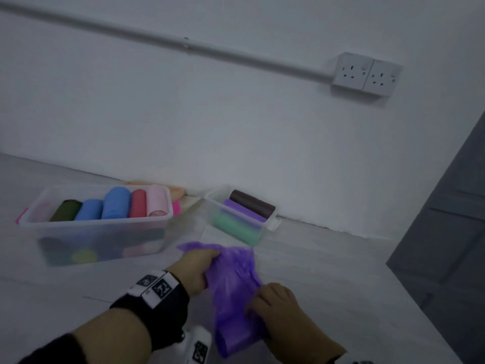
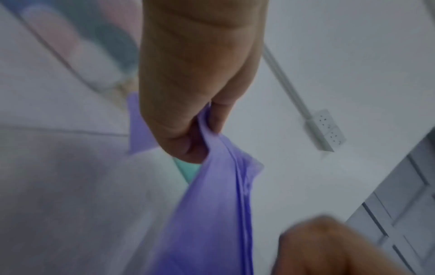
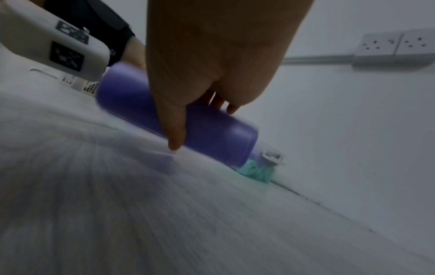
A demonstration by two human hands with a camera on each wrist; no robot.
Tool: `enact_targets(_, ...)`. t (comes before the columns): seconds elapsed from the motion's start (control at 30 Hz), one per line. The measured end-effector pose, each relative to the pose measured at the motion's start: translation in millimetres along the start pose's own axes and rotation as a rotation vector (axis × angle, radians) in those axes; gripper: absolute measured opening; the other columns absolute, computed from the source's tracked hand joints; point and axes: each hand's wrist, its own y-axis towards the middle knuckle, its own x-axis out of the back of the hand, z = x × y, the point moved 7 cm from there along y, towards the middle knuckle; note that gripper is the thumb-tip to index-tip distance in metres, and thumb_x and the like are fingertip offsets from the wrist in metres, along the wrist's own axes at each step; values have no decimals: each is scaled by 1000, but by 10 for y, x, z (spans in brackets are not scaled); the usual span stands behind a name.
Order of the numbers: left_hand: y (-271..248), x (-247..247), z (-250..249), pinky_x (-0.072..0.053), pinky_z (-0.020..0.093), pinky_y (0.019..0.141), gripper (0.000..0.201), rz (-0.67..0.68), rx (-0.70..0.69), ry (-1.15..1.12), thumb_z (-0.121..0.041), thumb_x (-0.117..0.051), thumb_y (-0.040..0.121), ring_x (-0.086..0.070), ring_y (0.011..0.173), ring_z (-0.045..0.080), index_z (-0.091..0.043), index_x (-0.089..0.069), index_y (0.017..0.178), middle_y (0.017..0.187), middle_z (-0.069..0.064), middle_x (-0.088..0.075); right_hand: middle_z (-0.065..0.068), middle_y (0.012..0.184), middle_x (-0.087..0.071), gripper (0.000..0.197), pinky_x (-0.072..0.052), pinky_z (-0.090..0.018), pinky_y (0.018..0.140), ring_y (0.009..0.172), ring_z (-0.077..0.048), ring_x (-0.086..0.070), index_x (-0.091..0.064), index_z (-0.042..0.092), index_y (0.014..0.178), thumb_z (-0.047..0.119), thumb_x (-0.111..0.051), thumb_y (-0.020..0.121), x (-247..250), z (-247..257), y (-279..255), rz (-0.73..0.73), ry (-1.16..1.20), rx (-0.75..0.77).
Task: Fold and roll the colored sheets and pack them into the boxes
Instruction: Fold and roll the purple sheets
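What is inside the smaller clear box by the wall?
The smaller clear box holds three rolls: brown roll, purple roll, green roll. Anything beneath them is hidden.

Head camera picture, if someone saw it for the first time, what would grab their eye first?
Probably the purple sheet low in the middle, gripped at its far end by the left hand and at its near end by the right hand. Next, the large clear box at left, with rolls in green, blue, red and pink along its top. The small clear box by the wall holds a brown, a purple and a mint roll.
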Motion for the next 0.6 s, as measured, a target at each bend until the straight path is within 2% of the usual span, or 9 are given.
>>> enact_targets(0.07, 38, -20, -242, -53, 26, 51, 22, -78, -106, 44, -4, -50, 95, -63, 46, 16, -5, -60, 75, 57, 8, -66, 10, 119, -53, 52, -35, -18, 97, 113, -10, -46, -58, 30, 109, 28, -74, 60, -128, -86, -4, 98, 70, 12)
enact_targets(0.1, 53, -18, -378, -54, 29, 57, 17, -114, -171, 69, -4, -53, 93, -64, 54, 19, -4, -62, 79, 67, 11, -68, 6, 131, -44, 57, -29, -24, 105, 123, -11, -36, -49, 25, 122, 22, -70, 69, -204, -105, 4, 131, 120, 28)
enact_targets(0.13, 67, -6, -519, -54, 34, 67, 10, -150, -238, 93, -4, -54, 92, -65, 67, 24, -1, -63, 89, 81, 16, -68, 5, 139, -36, 64, -24, -29, 109, 129, -11, -29, -40, 25, 133, 22, -67, 76, -262, -103, 12, 180, 159, 26)
enact_targets(0.2, 76, -4, -813, -49, 43, 86, 22, -179, -356, 135, -4, -54, 93, -60, 92, 28, 3, -60, 112, 105, 19, -64, 3, 145, -27, 71, -22, -35, 112, 135, -15, -22, -29, 31, 144, 30, -64, 82, -347, -106, 68, 222, 132, 30)
enact_targets(0.3, 89, -54, -1276, -47, 45, 92, 29, -196, -509, 226, -1, -52, 92, -56, 98, 27, 5, -58, 120, 109, 19, -61, -3, 137, -37, 57, -24, -31, 107, 131, -15, -28, -45, 27, 133, 33, -68, 80, -419, -54, 122, 266, 155, 99)
enact_targets(0.4, 125, -100, -1699, -45, 35, 73, 22, -243, -570, 454, -3, -55, 91, -53, 88, 25, 6, -62, 109, 97, 20, -59, -1, 133, -39, 57, -28, -31, 102, 128, -13, -32, -45, 27, 126, 30, -72, 76, -453, -129, 114, 273, 263, 72)
enact_targets(0.47, 99, -121, -2009, -45, 34, 72, 25, -326, -634, 733, -9, -58, 90, -58, 86, 28, 7, -64, 107, 98, 25, -62, -1, 135, -33, 55, -28, -34, 105, 130, -14, -28, -42, 32, 129, 30, -67, 80, -497, -190, 76, 309, 279, 47)
enact_targets(0.53, 52, -181, -2306, -46, 34, 81, 27, -406, -703, 998, -15, -58, 90, -61, 98, 34, 5, -67, 105, 106, 24, -65, -4, 133, -33, 44, -28, -35, 102, 129, -18, -29, -45, 32, 128, 27, -57, 86, -529, -196, 63, 333, 250, 74)
enact_targets(0.6, 30, -248, -2556, -45, 33, 79, 29, -442, -745, 1166, -18, -54, 94, -60, 104, 35, 4, -67, 107, 110, 23, -65, -4, 134, -36, 41, -27, -33, 104, 130, -18, -32, -45, 32, 132, 26, -49, 91, -565, -175, 79, 345, 218, 106)
